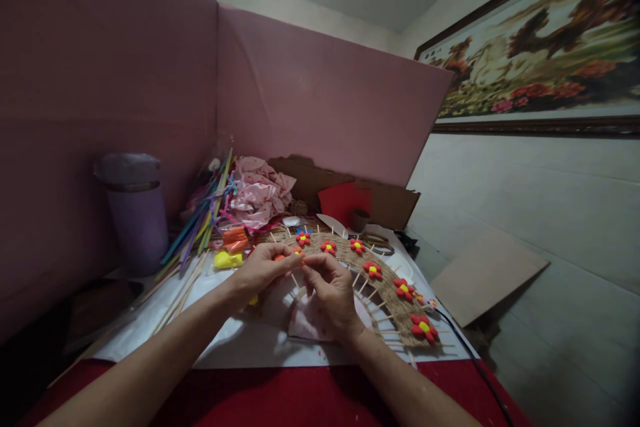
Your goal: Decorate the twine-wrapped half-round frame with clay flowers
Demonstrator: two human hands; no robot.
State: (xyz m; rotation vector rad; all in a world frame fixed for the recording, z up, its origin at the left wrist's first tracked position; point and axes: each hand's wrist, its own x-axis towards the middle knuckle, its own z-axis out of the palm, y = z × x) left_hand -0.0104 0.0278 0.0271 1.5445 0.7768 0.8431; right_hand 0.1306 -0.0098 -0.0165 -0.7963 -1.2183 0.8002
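Note:
My left hand (265,271) and my right hand (333,290) meet fingertip to fingertip, both pinched closed. A tiny orange-red bit shows where they meet, too small to name. Behind and below them lies an arch wound with brown twine (393,300), with thin wooden sticks (369,295) poking out from both its edges. Several red flowers with yellow centres sit along it, among them one flower (373,271) near the middle and another (424,328) at the right end. A pale pink half-round piece (313,320) lies inside the arch, partly hidden by my right hand.
Yellow clay-like packet (228,259) and orange packet (235,238) lie left of my hands. Further left are coloured fuzzy stems (197,220) and a purple tumbler (137,220). Crumpled pink cloth (260,190), red sheet (345,203) and scissors (377,242) lie behind; a black cable (467,343) runs right.

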